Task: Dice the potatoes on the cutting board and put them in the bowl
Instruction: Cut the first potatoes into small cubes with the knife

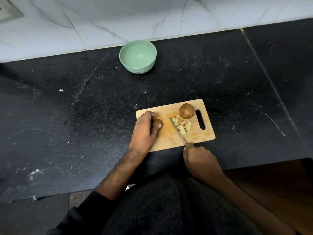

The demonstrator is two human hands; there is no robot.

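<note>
Right now the left hand (145, 128) curls over a potato piece (157, 122) at the left end of the cutting board (171, 140), fingers and thumb gripping it, while the right hand (199, 157), just off the board's near edge, is clenched round the handle of a knife (177, 131) whose blade lies across the board's middle. Right of the blade sits a heap of pale diced potato (183, 125), and beyond it, by the board's handle slot, a whole potato (186, 111). Potato is likely firm, dense and wet-slick where cut, so it should be pinned flat-side down, fingertips tucked back. The green bowl (138, 56), well beyond the board against the wall, looks to hold nothing yet.
</note>
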